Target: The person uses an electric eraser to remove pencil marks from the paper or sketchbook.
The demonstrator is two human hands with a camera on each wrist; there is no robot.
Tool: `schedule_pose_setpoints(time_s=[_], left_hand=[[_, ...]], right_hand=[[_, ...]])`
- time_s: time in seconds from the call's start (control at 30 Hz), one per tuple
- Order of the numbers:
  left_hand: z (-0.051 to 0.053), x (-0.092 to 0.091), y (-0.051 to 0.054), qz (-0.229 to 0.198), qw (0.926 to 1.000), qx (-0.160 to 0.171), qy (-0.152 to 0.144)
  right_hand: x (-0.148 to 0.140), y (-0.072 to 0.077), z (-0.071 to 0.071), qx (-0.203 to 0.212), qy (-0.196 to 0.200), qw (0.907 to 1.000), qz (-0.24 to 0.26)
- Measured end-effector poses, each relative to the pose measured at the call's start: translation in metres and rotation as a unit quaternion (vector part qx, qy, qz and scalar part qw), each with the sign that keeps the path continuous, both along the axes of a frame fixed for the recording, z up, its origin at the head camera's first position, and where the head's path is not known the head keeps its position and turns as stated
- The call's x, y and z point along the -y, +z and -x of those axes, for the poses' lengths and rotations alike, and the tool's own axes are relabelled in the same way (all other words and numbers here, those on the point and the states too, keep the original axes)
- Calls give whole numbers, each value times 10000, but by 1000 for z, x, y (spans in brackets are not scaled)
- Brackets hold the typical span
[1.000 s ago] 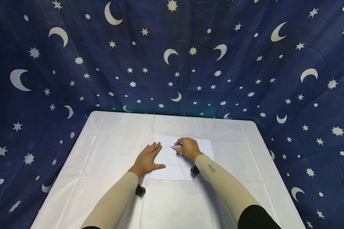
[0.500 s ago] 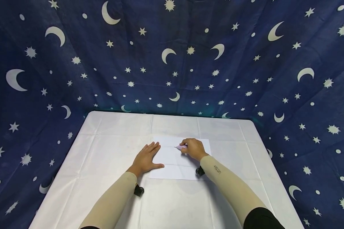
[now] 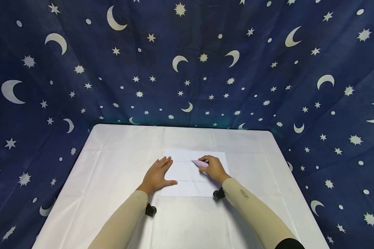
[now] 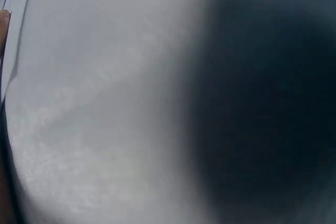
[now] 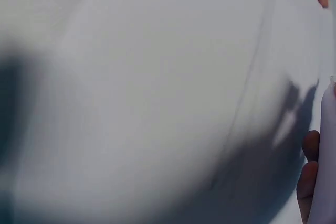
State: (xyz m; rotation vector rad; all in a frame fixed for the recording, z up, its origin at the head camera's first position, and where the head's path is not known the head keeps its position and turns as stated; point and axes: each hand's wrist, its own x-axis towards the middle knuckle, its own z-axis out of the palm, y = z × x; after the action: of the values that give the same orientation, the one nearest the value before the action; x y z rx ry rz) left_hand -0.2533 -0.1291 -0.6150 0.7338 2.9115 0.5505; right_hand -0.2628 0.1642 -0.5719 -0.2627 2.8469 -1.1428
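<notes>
A white sheet of paper with faint horizontal crease lines lies on the white-covered table. My left hand rests with its fingers spread across the sheet's left edge, thumb pointing right over the paper. Over the right part of the sheet, my right hand grips a lilac pen-shaped tool with a thin tip pointing left, near the upper crease. In the right wrist view, part of the tool's smooth pale body shows beside curled fingertips. Whether the tip touches the paper cannot be told.
The white table cover extends around the sheet on all sides. Behind the table hangs a dark blue curtain with moons and stars. A small black camera sits at each wrist. Dark blur fills much of the left wrist view.
My right hand has moved to the right along the paper with the lilac tool in its grip. The left hand has stayed on the sheet's left edge. The head view has shifted slightly.
</notes>
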Motion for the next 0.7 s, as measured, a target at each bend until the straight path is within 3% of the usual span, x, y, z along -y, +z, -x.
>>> schedule_pose_setpoints(time_s=[0.3, 0.7], left_hand=[[2, 2, -6, 79, 9999, -76, -13], [-2, 3, -10, -214, 9990, -378, -66]], right_hand=[[-43, 2, -13, -242, -925, 9951, 250], [-79, 3, -28, -654, -2180, 9732, 329]])
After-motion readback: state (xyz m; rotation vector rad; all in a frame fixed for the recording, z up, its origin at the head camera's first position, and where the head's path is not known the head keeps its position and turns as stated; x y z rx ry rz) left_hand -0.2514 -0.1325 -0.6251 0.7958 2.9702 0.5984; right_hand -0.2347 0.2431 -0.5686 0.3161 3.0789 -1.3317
